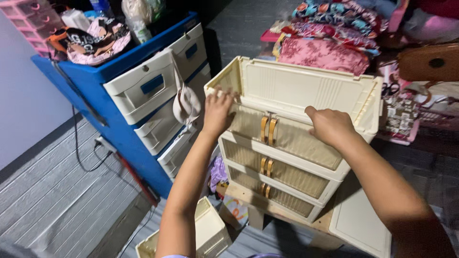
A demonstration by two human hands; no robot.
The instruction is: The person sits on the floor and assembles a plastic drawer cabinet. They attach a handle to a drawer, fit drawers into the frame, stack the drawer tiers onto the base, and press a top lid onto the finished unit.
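Note:
A cream plastic storage cabinet (306,91) stands in front of me, open at the top, with woven-look front panels and tan handles (268,129). My left hand (217,111) grips the upper edge of the top front panel at its left corner. My right hand (330,125) presses on the same panel's upper edge toward the right. Two lower tiers (282,174) with matching handles sit beneath. The cabinet rests on a low wooden stand (248,198).
A blue drawer unit (119,129) with cream drawers stands to the left, cluttered with bags and bottles on top. A loose cream drawer (210,234) lies on the floor near me, and a flat cream panel (358,222) leans at right. Folded patterned fabrics (330,52) pile behind.

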